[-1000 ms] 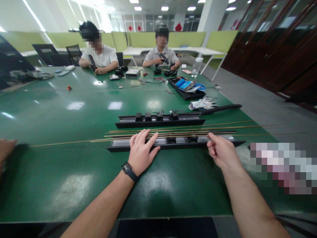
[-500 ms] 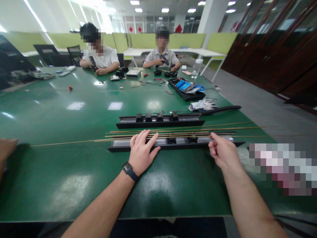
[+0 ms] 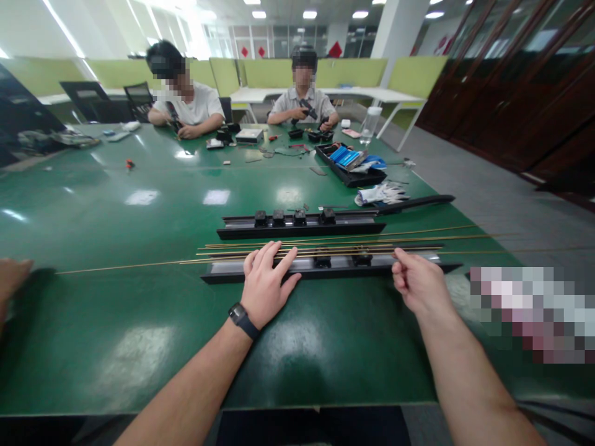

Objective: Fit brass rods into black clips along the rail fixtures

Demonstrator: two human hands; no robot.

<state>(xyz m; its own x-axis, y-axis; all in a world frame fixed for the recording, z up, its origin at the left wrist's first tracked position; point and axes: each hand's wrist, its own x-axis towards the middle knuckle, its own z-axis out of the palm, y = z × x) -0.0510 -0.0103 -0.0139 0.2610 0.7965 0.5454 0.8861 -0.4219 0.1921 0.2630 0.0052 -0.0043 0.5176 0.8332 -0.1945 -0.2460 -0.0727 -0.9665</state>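
Several thin brass-coloured rods (image 3: 325, 248) run left to right over a black channel rail (image 3: 223, 279) with a silvery inside. My left hand (image 3: 266, 288), with a dark watch on its wrist, lies across the rods and rail, fingers spread. At the rail's right part my right hand (image 3: 421, 282) is closed in a pinch at the rods, apparently on one thin rod; the exact contact is hard to see. Between my hands, two black blocks (image 3: 322, 259) sit in the rail. Behind it lies a second black rail (image 3: 297, 233) bearing several black blocks.
Another person's hand (image 3: 13, 279) is at the left edge, near a long rod's end. White gloves (image 3: 381, 194), a black tray (image 3: 356, 181) with blue items and a clear bottle (image 3: 369, 127) stand back right. Two people sit across the green table (image 3: 116, 341).
Both hands keep almost the same place and grip. The rod ends on the right have shifted slightly; the view has moved a little.
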